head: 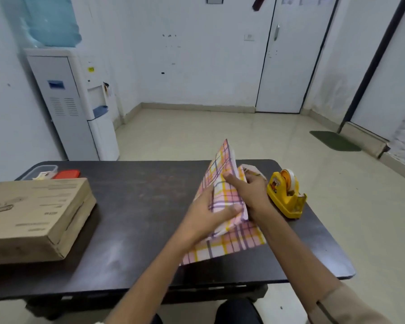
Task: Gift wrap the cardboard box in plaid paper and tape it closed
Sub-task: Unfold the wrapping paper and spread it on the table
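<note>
Paper: one sheet of pink, yellow and purple plaid paper (225, 197), folded into a bundle on the right half of the dark rectangular table (138, 206); what it covers is hidden.
Long axis: runs from the near edge to the far edge.
Pointing: one flap stands up, tip aimed at the far wall; the loose near end lies flat, towards the person.
Left hand (208, 213): clasps the bundle's left side, thumb laid across the paper.
Right hand (251, 191): grips the right side, thumb pressed onto the paper.
Hands: close together, the bundle between them.
Counts: one yellow plastic tape dispenser (287, 195), just beside the right hand; one large flat brown cardboard box (33, 218), well apart at the left; one clear plastic tub (41, 171); one red lid (67, 174).
</note>
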